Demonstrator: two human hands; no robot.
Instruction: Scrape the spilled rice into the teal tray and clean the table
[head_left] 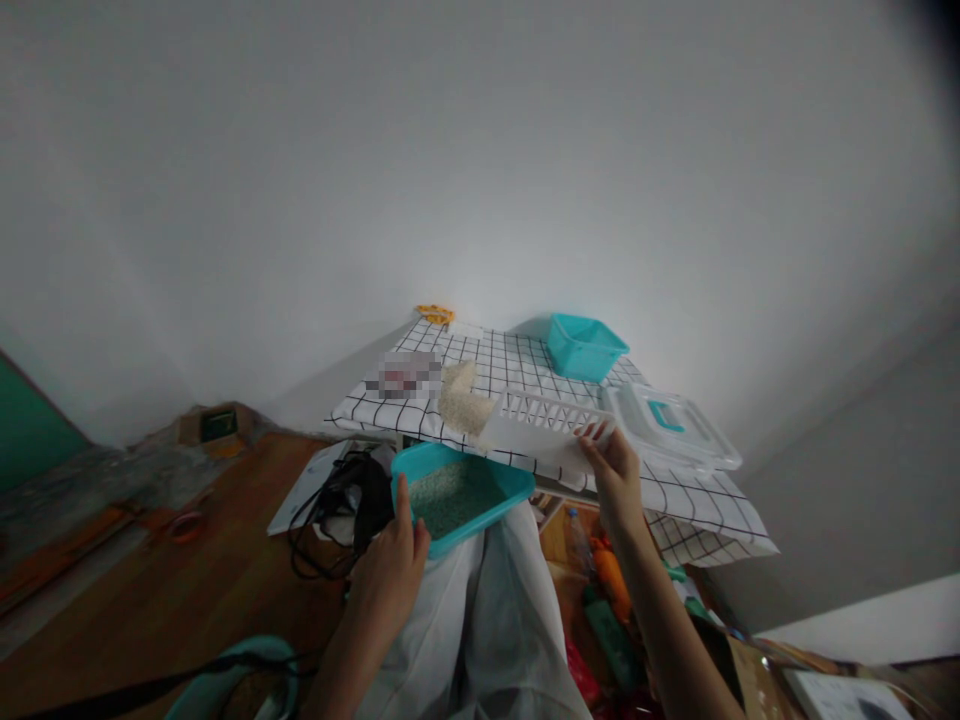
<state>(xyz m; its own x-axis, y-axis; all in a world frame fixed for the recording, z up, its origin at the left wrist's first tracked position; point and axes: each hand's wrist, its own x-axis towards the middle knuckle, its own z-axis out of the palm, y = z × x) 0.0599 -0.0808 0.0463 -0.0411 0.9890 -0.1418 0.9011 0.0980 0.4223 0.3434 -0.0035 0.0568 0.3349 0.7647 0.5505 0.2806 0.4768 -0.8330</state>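
My left hand (390, 565) is closed on the near left edge of a teal container (502, 492) that holds greenish grain, resting over my lap below the table edge. My right hand (613, 462) grips the right end of a white slotted basket (544, 420) lying on the checked tablecloth (697, 495). A heap of white rice (461, 402) lies on the cloth at the basket's left end.
A second teal tub (585, 346) stands at the back of the table. A clear lidded box (675, 425) with a teal latch sits to the right. Black cables (330, 510) lie on the wooden floor at left; bottles and packets (607, 600) are under the table.
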